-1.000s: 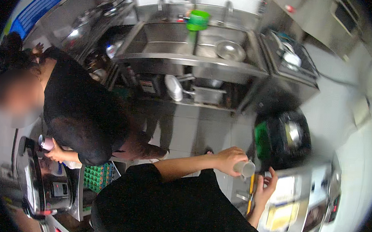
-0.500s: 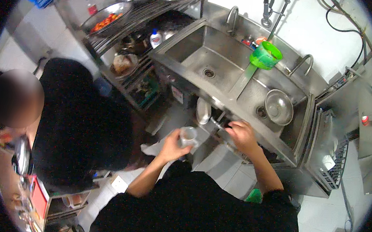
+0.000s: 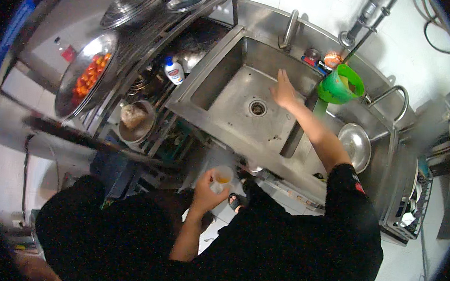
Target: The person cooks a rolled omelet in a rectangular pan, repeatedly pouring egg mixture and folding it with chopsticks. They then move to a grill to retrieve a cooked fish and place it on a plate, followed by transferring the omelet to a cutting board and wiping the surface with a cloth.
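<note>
White wall (image 3: 308, 0) stands behind a steel double sink (image 3: 223, 96). Before the sink, the left hand (image 3: 205, 194) curls its fingers round a translucent cup (image 3: 223, 174) with something yellow-orange inside. Over the sink's left basin, the right hand (image 3: 284, 92) extends, its grip loose, fingers straight and close together. A green container (image 3: 338, 88) sits toward the back of the sink's divider; a metal bowl (image 3: 356, 144) lies in its right basin. Left of the sink, a rack (image 3: 157, 25) bears a white bottle (image 3: 174, 71) and a wide pan (image 3: 66, 98) of red-orange pieces.
</note>
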The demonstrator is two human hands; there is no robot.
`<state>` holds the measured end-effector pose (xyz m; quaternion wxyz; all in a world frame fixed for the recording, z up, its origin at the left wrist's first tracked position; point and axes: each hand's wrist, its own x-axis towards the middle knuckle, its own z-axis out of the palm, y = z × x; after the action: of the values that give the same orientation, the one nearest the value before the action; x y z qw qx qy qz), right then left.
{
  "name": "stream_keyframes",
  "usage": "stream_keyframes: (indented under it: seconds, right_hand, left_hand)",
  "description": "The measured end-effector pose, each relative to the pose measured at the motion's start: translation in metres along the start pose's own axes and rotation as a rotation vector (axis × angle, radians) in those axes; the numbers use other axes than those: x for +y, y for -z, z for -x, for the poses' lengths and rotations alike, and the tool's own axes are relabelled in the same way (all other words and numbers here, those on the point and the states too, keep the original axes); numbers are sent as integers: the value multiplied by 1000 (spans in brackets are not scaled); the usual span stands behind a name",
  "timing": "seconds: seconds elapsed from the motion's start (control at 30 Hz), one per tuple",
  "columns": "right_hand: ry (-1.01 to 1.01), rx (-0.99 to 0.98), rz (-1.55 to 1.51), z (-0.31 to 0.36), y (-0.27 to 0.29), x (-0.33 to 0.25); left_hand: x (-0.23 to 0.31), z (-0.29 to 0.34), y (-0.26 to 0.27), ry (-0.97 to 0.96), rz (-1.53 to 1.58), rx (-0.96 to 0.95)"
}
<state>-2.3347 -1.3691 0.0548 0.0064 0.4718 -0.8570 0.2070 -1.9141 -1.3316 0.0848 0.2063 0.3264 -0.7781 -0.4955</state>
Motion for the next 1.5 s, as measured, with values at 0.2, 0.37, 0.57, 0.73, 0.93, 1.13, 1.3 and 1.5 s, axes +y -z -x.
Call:
stream_keyframes:
  seconds: [0.2,0.37,0.57,0.73,0.93,1.13,1.3,1.5]
  right_hand:
    - [-240,-141,5,-193,-34,58]
    - [-107,31,352,-261,-93,95]
    - [109,-369,541,-302,-68,105]
    - [34,-360,293,-291,-32,81]
    - [62,-162,-171,-238,13,126]
    - [59,-119,-163,-171,22,136]
    - [-213,-315,-274,-159,37,109]
    - [-134,-235,-270,-159,39,111]
  left_hand:
    - [6,-62,3,93,-75,153]
    - [12,-133,-13,75,-154,20]
    - [24,-282,-77,-54,-189,-207]
    - [-5,-402,-161,-35,65,-103]
    - [-7,-439,-187,-52,123,-134]
    - [-13,-438,-182,-14,35,0]
    - [-20,-435,-182,-42,-68,-81]
    - [-22,-434,-186,-47,-94,-18]
